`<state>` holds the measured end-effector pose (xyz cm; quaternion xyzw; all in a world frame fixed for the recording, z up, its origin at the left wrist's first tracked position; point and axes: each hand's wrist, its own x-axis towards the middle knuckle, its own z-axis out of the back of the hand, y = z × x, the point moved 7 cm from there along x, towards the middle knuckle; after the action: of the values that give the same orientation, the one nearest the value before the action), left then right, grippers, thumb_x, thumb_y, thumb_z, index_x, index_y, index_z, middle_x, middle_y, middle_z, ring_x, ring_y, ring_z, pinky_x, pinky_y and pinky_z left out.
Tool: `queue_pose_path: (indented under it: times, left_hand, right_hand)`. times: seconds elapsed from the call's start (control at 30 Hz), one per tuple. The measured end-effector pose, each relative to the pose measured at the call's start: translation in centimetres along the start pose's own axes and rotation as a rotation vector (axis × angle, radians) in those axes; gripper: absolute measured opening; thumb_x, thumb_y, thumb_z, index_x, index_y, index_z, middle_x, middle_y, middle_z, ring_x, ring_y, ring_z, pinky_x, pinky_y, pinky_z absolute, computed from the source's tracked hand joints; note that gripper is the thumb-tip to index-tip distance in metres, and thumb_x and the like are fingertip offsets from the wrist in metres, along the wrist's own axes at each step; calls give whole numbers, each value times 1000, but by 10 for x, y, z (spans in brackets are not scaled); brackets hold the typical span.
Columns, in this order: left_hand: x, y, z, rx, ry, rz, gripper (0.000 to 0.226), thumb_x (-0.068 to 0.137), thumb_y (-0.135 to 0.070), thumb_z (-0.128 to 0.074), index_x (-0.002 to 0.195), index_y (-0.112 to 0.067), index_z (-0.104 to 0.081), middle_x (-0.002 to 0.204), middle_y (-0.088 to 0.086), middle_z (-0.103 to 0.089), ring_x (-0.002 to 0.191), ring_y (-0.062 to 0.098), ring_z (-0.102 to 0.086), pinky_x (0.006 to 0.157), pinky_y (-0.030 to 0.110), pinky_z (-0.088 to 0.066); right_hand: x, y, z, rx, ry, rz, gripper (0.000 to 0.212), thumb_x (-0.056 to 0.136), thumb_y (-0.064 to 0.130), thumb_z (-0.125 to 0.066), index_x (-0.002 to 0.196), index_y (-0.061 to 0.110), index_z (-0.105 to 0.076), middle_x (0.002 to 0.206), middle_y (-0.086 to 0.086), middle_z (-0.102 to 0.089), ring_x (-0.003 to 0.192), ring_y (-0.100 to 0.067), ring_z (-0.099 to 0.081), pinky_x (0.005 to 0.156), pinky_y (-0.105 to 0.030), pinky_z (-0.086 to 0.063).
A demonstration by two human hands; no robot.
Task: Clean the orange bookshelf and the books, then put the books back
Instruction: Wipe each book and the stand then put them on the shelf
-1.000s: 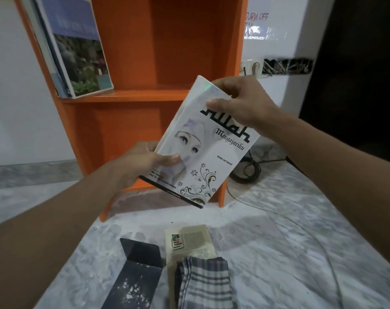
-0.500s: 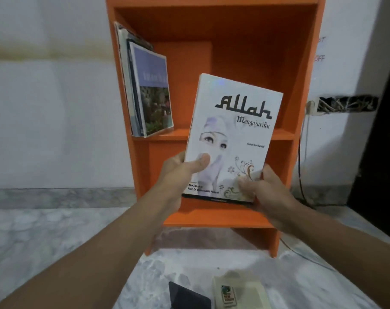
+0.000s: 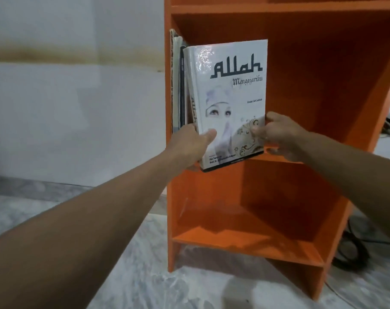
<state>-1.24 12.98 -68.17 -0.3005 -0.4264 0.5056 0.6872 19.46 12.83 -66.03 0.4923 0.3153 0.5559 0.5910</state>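
At the orange bookshelf (image 3: pixel 312 197), glossy white book (image 3: pixel 232 97), black title, upright in hands (image 3: pixel 187 144)

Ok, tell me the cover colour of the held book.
The book is white with black lettering; head view.

Arms outstretched; left grip (image 3: pixel 189 144), right grip (image 3: pixel 279 139) both clasping.

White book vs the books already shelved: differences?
White book is gripped low by left hand and right hand; shelved books stand unheld. White book shows its full cover; shelved books show only edges. Both stand roughly upright at the left wall of the orange bookshelf.
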Motion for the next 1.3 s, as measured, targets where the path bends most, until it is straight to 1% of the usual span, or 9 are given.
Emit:
queue_pose_path:
  times: [0.17, 0.3, 0.47, 0.6, 0.7, 0.83, 1.0, 1.13, 1.3]
  left_hand:
    - [18, -14, -6, 105, -145, 15, 40, 96, -43, -54, 95, -4, -58, 83, 13, -65, 79, 31, -67, 81, 47, -58]
    - [34, -18, -12, 222, -183, 47, 31, 96, -29, -58, 91, 2, -60, 87, 14, -68, 84, 36, -70, 79, 50, -59]
    - [43, -22, -8, 296, -346, 112, 16, 92, -13, -60, 99, 1, -64, 101, 16, -71, 85, 32, -72, 73, 41, -61]
    - [44, -23, -5, 378, -479, 174, 17, 87, -15, -71, 91, 0, -65, 91, 13, -70, 67, 25, -67, 46, 28, -48]
    - [45, -23, -8, 430, -538, 197, 21, 86, -18, -74, 86, -1, -62, 86, 12, -67, 58, 19, -58, 38, 24, -38]
    - [47, -21, -10, 488, -637, 131, 32, 82, -16, -77, 97, -8, -50, 91, 7, -61, 77, 22, -61, 62, 33, -58]
    - [45, -16, -11, 473, -700, 98, 52, 82, -15, -78, 118, -12, -40, 99, 3, -54, 88, 20, -56, 77, 36, -60]
    - [44, -11, -6, 490, -727, 128, 49, 83, -14, -76, 116, -12, -39, 101, 7, -56, 91, 24, -59, 69, 30, -56]
    - [43, -2, -6, 466, -705, 164, 48, 84, -20, -76, 116, -12, -41, 116, 11, -59, 105, 30, -63, 73, 31, -60]
  right_hand:
    - [35, 0, 0, 85, 90, 8, 20, 96, 4, -53, 113, 14, -55, 108, -9, -64, 100, -27, -60, 91, -48, -53]
    - [67, -6, -3, 158, 159, 21, 37, 94, 0, -56, 124, 20, -51, 110, -5, -63, 99, -24, -61, 80, -55, -53]
    - [109, -12, -26, 189, 295, 46, 38, 92, -6, -50, 119, 20, -55, 81, -5, -63, 55, -15, -64, 73, -54, -56]
    - [130, -14, -42, 186, 335, 45, 24, 99, 8, -47, 116, 23, -55, 67, 0, -60, 55, -18, -59, 58, -25, -45]
    - [142, -16, -53, 214, 346, 72, 29, 97, 2, -47, 119, 19, -55, 64, 1, -58, 54, -17, -54, 51, -25, -41]
    - [156, -26, -71, 208, 354, 94, 50, 86, -5, -48, 129, 20, -51, 69, 1, -64, 58, -16, -54, 52, -27, -42]
    - [161, -27, -90, 236, 407, 95, 34, 97, 16, -56, 130, 24, -48, 92, -1, -66, 84, -17, -60, 90, -40, -53]
    - [154, -21, -97, 217, 418, 141, 13, 97, 15, -56, 106, 23, -52, 101, -3, -66, 87, -18, -60, 83, -35, -51]
    - [149, -21, -94, 159, 371, 196, 36, 95, 15, -59, 130, 14, -48, 110, -3, -64, 100, -20, -63, 84, -32, -54]
